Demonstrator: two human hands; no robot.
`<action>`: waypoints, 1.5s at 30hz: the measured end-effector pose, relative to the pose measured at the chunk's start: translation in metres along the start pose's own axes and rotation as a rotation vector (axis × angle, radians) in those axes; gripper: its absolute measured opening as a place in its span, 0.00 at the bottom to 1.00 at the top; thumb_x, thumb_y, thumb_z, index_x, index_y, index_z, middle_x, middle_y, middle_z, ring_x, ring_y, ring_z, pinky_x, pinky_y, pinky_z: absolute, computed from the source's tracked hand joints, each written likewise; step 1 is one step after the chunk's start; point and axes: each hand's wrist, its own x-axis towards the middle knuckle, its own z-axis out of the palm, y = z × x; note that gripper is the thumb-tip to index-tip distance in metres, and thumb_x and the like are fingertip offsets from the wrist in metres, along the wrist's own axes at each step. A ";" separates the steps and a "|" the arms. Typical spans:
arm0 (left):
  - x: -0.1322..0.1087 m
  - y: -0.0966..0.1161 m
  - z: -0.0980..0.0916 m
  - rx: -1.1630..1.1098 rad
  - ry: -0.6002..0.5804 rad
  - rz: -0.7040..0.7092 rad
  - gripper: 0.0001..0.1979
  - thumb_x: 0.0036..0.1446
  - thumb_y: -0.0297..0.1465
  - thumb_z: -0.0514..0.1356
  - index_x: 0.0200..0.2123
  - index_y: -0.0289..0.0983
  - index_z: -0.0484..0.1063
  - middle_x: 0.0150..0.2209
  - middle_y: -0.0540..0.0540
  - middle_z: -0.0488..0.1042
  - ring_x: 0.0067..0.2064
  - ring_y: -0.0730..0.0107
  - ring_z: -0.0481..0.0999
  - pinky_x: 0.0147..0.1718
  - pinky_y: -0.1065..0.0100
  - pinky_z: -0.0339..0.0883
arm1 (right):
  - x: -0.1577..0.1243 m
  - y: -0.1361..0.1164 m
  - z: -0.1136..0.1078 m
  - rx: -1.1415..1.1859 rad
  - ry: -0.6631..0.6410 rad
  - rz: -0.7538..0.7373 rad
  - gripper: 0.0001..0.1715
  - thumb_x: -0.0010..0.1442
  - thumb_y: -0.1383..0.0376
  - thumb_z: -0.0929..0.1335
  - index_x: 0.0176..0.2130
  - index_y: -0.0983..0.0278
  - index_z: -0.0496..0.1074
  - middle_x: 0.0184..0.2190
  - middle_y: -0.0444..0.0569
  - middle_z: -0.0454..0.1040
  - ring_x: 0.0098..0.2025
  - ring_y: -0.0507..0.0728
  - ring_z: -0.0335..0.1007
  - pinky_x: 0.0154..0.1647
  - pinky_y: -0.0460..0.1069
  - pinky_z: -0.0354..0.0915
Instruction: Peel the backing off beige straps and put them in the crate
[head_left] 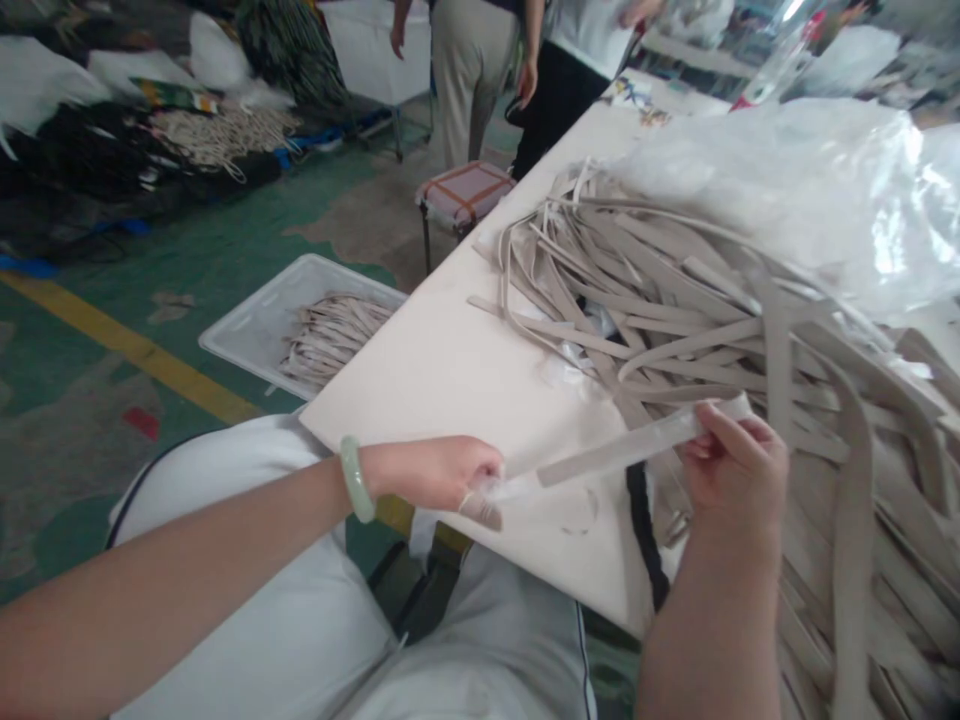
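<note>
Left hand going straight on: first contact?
The left hand meets the clear plastic sleeve on the beige strip first, seemingly already pinched; next, the right hand. Depth is unclear.

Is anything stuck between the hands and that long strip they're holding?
No, nothing visible stands in the way. The left hand pinches one end of the beige strap, at its clear plastic sleeve, and the right hand holds the other end.
</note>
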 end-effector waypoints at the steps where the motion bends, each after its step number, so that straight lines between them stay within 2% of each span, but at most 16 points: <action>1: -0.002 -0.001 -0.002 0.082 0.151 -0.009 0.18 0.52 0.46 0.64 0.29 0.36 0.68 0.26 0.52 0.66 0.28 0.72 0.63 0.26 0.71 0.54 | 0.002 0.004 0.000 -0.035 0.074 -0.010 0.14 0.38 0.68 0.79 0.21 0.67 0.72 0.15 0.41 0.66 0.16 0.45 0.57 0.11 0.39 0.55; 4: -0.011 -0.006 0.006 0.392 0.473 -0.080 0.09 0.64 0.34 0.53 0.34 0.35 0.67 0.31 0.48 0.69 0.33 0.67 0.68 0.31 0.68 0.59 | 0.007 0.017 0.001 -0.097 0.232 -0.045 0.16 0.36 0.67 0.80 0.21 0.68 0.72 0.17 0.43 0.70 0.16 0.46 0.62 0.13 0.40 0.60; 7: -0.024 -0.007 0.030 0.731 0.470 -0.085 0.14 0.65 0.24 0.45 0.40 0.35 0.69 0.38 0.40 0.72 0.39 0.59 0.71 0.37 0.62 0.63 | 0.011 0.021 0.003 -0.018 0.292 -0.064 0.19 0.38 0.67 0.79 0.19 0.67 0.67 0.16 0.41 0.68 0.16 0.45 0.61 0.13 0.39 0.60; 10: -0.041 -0.005 0.047 0.650 0.141 0.044 0.09 0.63 0.28 0.54 0.45 0.37 0.71 0.41 0.40 0.74 0.41 0.58 0.73 0.38 0.62 0.66 | 0.011 0.014 0.003 0.084 0.247 -0.006 0.18 0.38 0.68 0.79 0.21 0.67 0.68 0.18 0.41 0.68 0.17 0.43 0.59 0.13 0.37 0.57; 14: -0.053 -0.002 0.031 -0.040 -0.437 -0.063 0.17 0.56 0.45 0.62 0.39 0.37 0.75 0.29 0.47 0.77 0.29 0.67 0.75 0.29 0.70 0.66 | -0.002 0.004 0.011 0.128 -0.092 0.253 0.17 0.38 0.67 0.79 0.26 0.68 0.72 0.18 0.38 0.66 0.15 0.41 0.55 0.10 0.35 0.51; 16: -0.050 -0.003 0.017 -0.255 -0.272 -0.142 0.21 0.59 0.49 0.58 0.35 0.35 0.75 0.24 0.49 0.73 0.25 0.70 0.72 0.26 0.71 0.65 | -0.017 0.007 0.023 0.109 -0.287 0.341 0.17 0.39 0.66 0.80 0.28 0.67 0.73 0.18 0.38 0.66 0.13 0.41 0.54 0.10 0.36 0.51; 19: -0.034 -0.004 0.010 -0.339 0.308 -0.053 0.22 0.56 0.46 0.62 0.44 0.34 0.70 0.32 0.47 0.75 0.33 0.69 0.74 0.34 0.71 0.67 | -0.046 0.021 0.051 0.044 -0.612 0.402 0.15 0.44 0.62 0.79 0.29 0.67 0.74 0.18 0.40 0.69 0.13 0.44 0.59 0.11 0.39 0.57; 21: -0.024 -0.003 0.015 -0.408 0.315 0.026 0.23 0.56 0.45 0.63 0.46 0.34 0.69 0.41 0.43 0.75 0.41 0.67 0.74 0.41 0.69 0.67 | -0.065 0.032 0.067 -0.005 -0.800 0.409 0.13 0.49 0.61 0.77 0.31 0.67 0.75 0.17 0.41 0.69 0.15 0.47 0.63 0.15 0.41 0.62; 23: -0.017 -0.001 0.024 -0.509 0.114 -0.009 0.20 0.59 0.47 0.58 0.40 0.33 0.70 0.38 0.42 0.76 0.38 0.67 0.75 0.39 0.68 0.67 | -0.078 0.038 0.075 -0.051 -0.890 0.363 0.12 0.51 0.61 0.76 0.33 0.66 0.77 0.19 0.43 0.71 0.19 0.48 0.65 0.19 0.43 0.64; 26: -0.015 -0.003 0.038 -0.570 -0.025 -0.133 0.22 0.62 0.48 0.53 0.32 0.34 0.68 0.25 0.48 0.72 0.28 0.70 0.72 0.32 0.68 0.65 | -0.079 0.037 0.075 0.004 -0.803 0.264 0.20 0.51 0.54 0.76 0.39 0.64 0.79 0.28 0.46 0.73 0.23 0.49 0.63 0.18 0.43 0.60; 31: -0.014 -0.012 0.045 -0.619 -0.001 -0.185 0.23 0.59 0.50 0.55 0.31 0.34 0.67 0.21 0.52 0.68 0.25 0.72 0.69 0.29 0.70 0.63 | -0.070 0.032 0.068 -0.004 -0.418 0.177 0.24 0.63 0.48 0.65 0.33 0.63 0.79 0.23 0.44 0.65 0.19 0.47 0.51 0.15 0.43 0.51; 34: -0.009 -0.009 0.044 -0.690 0.070 -0.137 0.23 0.59 0.51 0.55 0.33 0.34 0.68 0.22 0.53 0.65 0.25 0.73 0.67 0.29 0.70 0.62 | -0.084 0.034 0.073 -0.133 -0.554 0.073 0.25 0.67 0.50 0.62 0.36 0.62 0.80 0.29 0.47 0.70 0.26 0.51 0.63 0.23 0.45 0.61; 38: -0.007 -0.002 0.040 -0.618 0.117 -0.094 0.23 0.60 0.50 0.54 0.31 0.34 0.68 0.23 0.52 0.65 0.26 0.74 0.65 0.29 0.71 0.61 | -0.094 0.036 0.078 -0.150 -0.850 0.064 0.20 0.67 0.53 0.63 0.45 0.59 0.80 0.48 0.51 0.73 0.51 0.59 0.68 0.51 0.53 0.64; 40: -0.008 -0.001 0.038 -0.584 0.080 -0.116 0.23 0.61 0.50 0.54 0.32 0.34 0.69 0.23 0.52 0.65 0.26 0.74 0.65 0.29 0.70 0.61 | -0.086 0.036 0.076 -0.044 -0.778 0.111 0.20 0.65 0.52 0.63 0.45 0.58 0.79 0.50 0.51 0.74 0.51 0.60 0.68 0.52 0.54 0.64; 43: -0.009 -0.003 0.036 -0.579 0.041 -0.136 0.23 0.61 0.50 0.53 0.32 0.34 0.69 0.23 0.51 0.66 0.26 0.74 0.65 0.29 0.71 0.60 | -0.071 0.035 0.070 0.081 -0.437 0.110 0.21 0.66 0.53 0.62 0.41 0.58 0.80 0.44 0.50 0.77 0.42 0.57 0.70 0.45 0.53 0.67; 45: -0.007 -0.004 0.037 -0.603 0.062 -0.120 0.22 0.62 0.49 0.53 0.33 0.34 0.69 0.23 0.52 0.65 0.26 0.74 0.65 0.30 0.70 0.61 | -0.072 0.034 0.070 -0.023 -0.420 0.044 0.18 0.67 0.56 0.62 0.41 0.58 0.80 0.44 0.49 0.77 0.43 0.56 0.70 0.48 0.53 0.65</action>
